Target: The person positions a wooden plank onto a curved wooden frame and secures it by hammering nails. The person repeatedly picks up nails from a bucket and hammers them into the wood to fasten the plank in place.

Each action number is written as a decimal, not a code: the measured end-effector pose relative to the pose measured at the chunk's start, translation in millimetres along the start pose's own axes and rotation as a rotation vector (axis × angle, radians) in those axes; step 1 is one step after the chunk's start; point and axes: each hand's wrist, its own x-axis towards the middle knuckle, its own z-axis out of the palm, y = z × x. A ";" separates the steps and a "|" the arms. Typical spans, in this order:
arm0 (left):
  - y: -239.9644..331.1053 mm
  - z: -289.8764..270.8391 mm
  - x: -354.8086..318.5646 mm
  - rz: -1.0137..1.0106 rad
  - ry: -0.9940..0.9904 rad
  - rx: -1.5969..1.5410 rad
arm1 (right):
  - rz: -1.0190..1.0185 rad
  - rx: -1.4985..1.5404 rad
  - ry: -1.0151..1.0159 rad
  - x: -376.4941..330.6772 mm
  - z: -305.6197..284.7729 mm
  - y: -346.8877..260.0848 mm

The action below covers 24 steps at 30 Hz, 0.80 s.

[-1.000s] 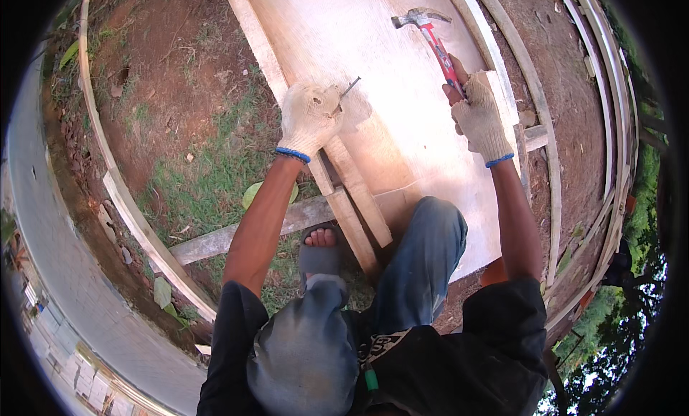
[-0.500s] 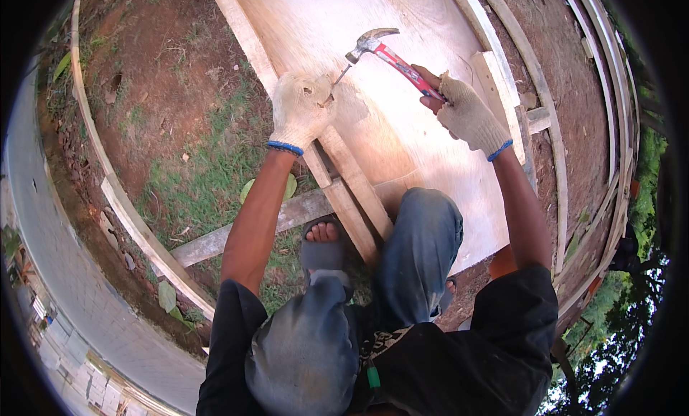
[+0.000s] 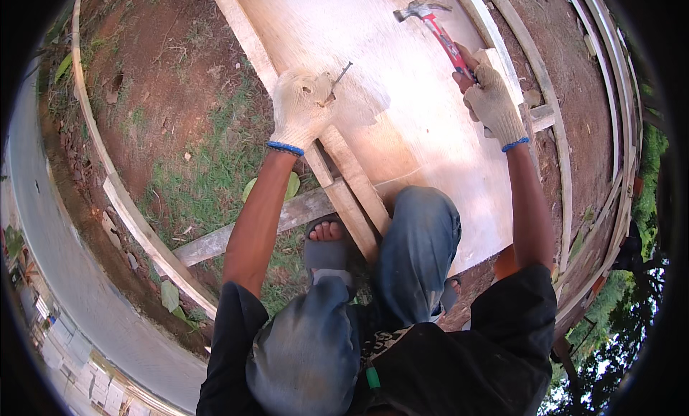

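My left hand [image 3: 301, 107], in a white work glove, pinches a nail [image 3: 339, 77] that leans against the edge of a pale plywood sheet [image 3: 402, 122]. A gloved right hand [image 3: 491, 100] of mine grips the red handle of a claw hammer [image 3: 430, 25], raised up and to the right of the nail, its head well apart from it. Wooden battens [image 3: 352, 179] lie under the sheet's left edge, below my left hand. My knees and a sandalled foot [image 3: 326, 244] sit at the sheet's near edge.
Bare earth and patchy grass [image 3: 194, 158] lie to the left. A crossing batten [image 3: 215, 240] runs left from the sheet. Curved timber rails [image 3: 122, 201] border the left side and more rails [image 3: 574, 129] the right. A paved strip [image 3: 64, 287] runs at far left.
The hammer swung down onto the nail half a second ago and has risen back up to the right. My left hand has kept holding the nail in place.
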 end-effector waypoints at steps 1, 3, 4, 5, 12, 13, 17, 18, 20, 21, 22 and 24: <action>1.7 1.3 2.6 -0.003 0.004 -0.016 | 0.071 0.137 0.097 7.5 4.6 1.5; 3.0 -0.3 4.5 0.013 0.006 0.004 | 0.008 0.169 0.054 3.9 15.6 6.3; 3.1 -1.8 4.6 0.036 0.003 0.040 | -0.022 0.186 0.038 -1.4 21.0 0.0; 3.3 -3.2 5.1 0.060 0.000 0.076 | -0.022 -0.039 -0.240 -4.8 18.8 -11.8; 4.5 -5.0 1.2 0.064 -0.062 0.126 | 0.057 0.221 0.036 12.5 6.2 -14.1; 12.6 -1.6 5.3 0.066 -0.059 0.113 | 0.001 0.318 0.109 19.7 11.6 16.8; 7.6 -7.4 1.4 0.038 0.042 0.087 | -0.018 -0.080 -0.398 -10.2 26.8 -18.3; 4.2 -8.6 0.5 0.031 -0.001 0.095 | -0.036 -0.069 -0.319 -4.6 24.3 -14.1; 7.7 -9.2 1.6 0.017 -0.086 0.085 | -0.022 0.002 -0.150 9.1 12.5 1.4; 9.7 -5.1 1.8 0.022 -0.069 0.079 | -0.009 0.073 -0.057 15.5 8.1 6.5; 9.5 -3.2 4.0 0.026 -0.050 0.079 | 0.033 0.218 0.037 18.0 7.5 3.9; 9.0 -3.4 2.9 0.030 -0.035 0.088 | 0.030 0.319 0.081 6.8 22.5 -1.6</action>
